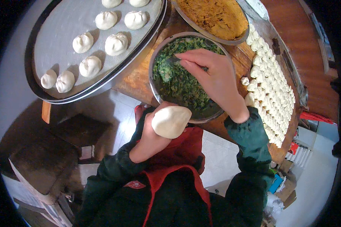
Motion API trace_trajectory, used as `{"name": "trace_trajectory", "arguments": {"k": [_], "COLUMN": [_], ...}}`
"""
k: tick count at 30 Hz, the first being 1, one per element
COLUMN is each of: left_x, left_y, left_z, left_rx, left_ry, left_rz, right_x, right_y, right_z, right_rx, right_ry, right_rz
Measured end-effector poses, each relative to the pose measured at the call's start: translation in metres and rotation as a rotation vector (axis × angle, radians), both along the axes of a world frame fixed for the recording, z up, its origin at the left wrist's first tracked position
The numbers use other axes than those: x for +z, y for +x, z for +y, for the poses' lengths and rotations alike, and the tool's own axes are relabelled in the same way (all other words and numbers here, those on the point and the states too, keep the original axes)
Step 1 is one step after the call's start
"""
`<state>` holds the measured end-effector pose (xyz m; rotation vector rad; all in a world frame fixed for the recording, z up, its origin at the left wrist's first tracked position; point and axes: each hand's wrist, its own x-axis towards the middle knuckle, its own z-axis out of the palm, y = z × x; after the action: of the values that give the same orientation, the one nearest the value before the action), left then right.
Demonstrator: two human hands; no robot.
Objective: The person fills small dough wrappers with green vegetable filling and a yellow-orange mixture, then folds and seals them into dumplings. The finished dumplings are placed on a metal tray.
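My left hand (147, 142), in front of my apron, holds a round flat dough wrapper (171, 122) near the close rim of a metal bowl (156, 95). Chopped green filling (184, 90) lies in that bowl, with a paler clump on its left side. Above the filling is my right hand (213, 71), its thumb and fingers pinched together. They grip what looks like a thin dark utensil (173, 60), mostly hidden by the fingers and blending into the greens.
Several pleated buns (90, 66) sit on a mesh-lined round steamer tray (59, 31) at upper left. A second bowl (193, 24) holds orange-brown filling (216, 17). Many small dough pieces (268, 90) cover the wooden table's right side (240, 62). Boxes and bags (284, 187) lie at lower right.
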<state>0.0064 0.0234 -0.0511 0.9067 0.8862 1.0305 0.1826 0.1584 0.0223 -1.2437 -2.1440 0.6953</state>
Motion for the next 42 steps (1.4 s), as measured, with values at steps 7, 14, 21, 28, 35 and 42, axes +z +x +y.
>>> {"name": "trace_trajectory", "arguments": {"k": [7,14,21,28,35,42], "left_x": [0.005,0.004,0.003,-0.001,-0.01,-0.003], "left_y": [-0.001,-0.002,-0.005,-0.01,-0.026,-0.02], "left_z": [0.005,0.002,0.003,0.007,0.018,0.012], "left_rx": [0.046,0.015,-0.011,-0.066,-0.164,-0.076], "left_ry": [0.143,-0.044,0.042,0.063,0.209,-0.006], "left_rz": [0.078,-0.037,0.018,-0.02,0.093,-0.043], "right_x": [-0.014,-0.014,0.013,0.015,0.019,-0.011], "right_y": [0.01,-0.019,-0.014,-0.051,0.005,0.028], "right_z": [0.002,0.019,0.006,0.022,0.007,-0.015], "right_rx": [0.27,0.11,0.409,0.343,0.644,0.203], "right_ry": [-0.189,0.412,0.382,0.494,0.007,0.248], "right_rz": [-0.063,-0.135,-0.51,-0.606,-0.397,-0.404]}}
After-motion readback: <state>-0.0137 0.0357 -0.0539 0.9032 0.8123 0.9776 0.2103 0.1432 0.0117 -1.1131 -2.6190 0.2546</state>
